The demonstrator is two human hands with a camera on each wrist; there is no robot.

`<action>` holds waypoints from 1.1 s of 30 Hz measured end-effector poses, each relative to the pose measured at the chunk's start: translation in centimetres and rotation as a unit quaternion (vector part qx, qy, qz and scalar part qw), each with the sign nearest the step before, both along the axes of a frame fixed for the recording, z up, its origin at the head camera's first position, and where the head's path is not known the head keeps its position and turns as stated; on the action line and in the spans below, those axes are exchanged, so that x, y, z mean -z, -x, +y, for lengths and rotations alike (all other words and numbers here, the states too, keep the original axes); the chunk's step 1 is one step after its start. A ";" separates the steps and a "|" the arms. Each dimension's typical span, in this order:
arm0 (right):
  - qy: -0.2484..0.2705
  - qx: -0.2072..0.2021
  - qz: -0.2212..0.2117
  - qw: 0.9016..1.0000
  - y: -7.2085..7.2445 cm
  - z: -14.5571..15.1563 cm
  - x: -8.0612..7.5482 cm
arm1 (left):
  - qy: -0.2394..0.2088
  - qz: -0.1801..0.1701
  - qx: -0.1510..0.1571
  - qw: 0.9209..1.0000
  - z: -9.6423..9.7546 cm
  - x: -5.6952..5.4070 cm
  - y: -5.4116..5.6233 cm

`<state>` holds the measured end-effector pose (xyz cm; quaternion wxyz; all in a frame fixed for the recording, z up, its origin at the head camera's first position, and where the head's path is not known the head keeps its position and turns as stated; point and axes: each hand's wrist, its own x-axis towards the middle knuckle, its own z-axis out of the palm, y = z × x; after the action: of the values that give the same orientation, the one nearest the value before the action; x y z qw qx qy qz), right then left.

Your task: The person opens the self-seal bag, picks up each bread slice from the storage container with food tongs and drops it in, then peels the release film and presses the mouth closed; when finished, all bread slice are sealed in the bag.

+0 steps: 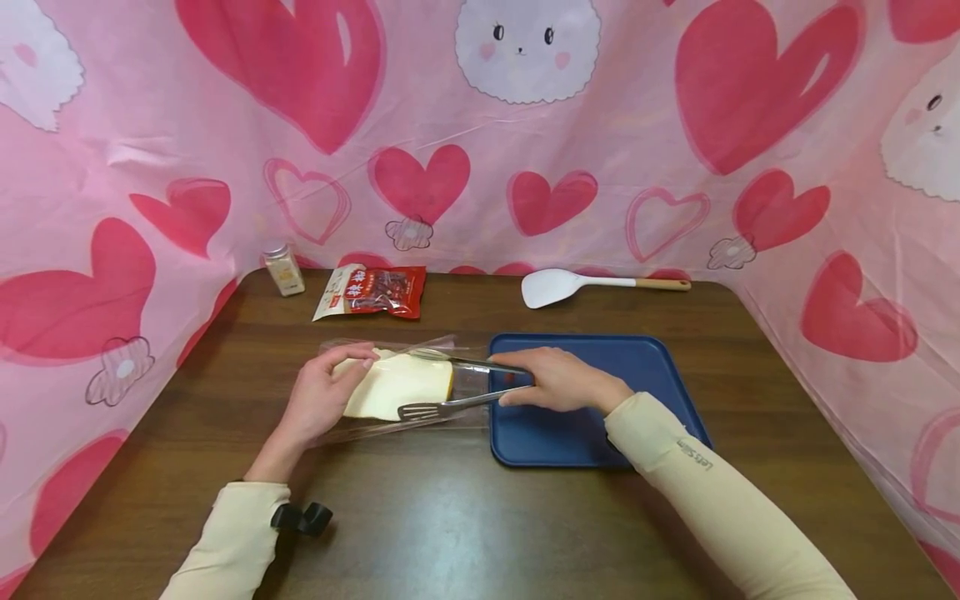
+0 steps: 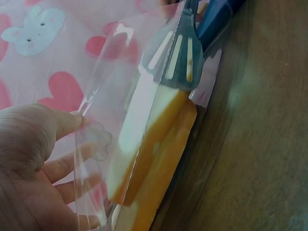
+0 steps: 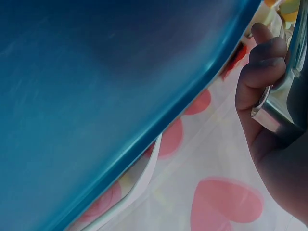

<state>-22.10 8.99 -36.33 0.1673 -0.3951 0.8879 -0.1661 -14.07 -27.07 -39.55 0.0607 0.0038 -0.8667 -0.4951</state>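
A clear plastic bag lies mid-table with white bread slices inside; their brown crusts show in the left wrist view. My left hand holds the film at the bag's left part, thumb on one side and fingers behind it. In my right hand are metal tongs, gripped near the bend. The tongs reach into the bag from the right, their two arms along either side of the bread. A slotted head overlaps the slice's end in the left wrist view. Whether it presses the bread, I cannot tell.
A blue tray lies under my right hand, right beside the bag. Along the back stand a seasoning jar, a red and white snack packet and a white spatula with a wooden handle end. Heart-patterned cloth surrounds the table.
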 end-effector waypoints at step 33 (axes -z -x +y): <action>0.029 -0.021 0.032 0.999 0.3 -3.8 0.6 | 0.013 0.051 -0.010 0.999 0.7 -0.1 0.2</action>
<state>-22.39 5.21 -36.92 0.1305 -0.4232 0.8793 -0.1750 -14.25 -26.34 -39.50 0.1104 -0.0134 -0.8687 -0.4827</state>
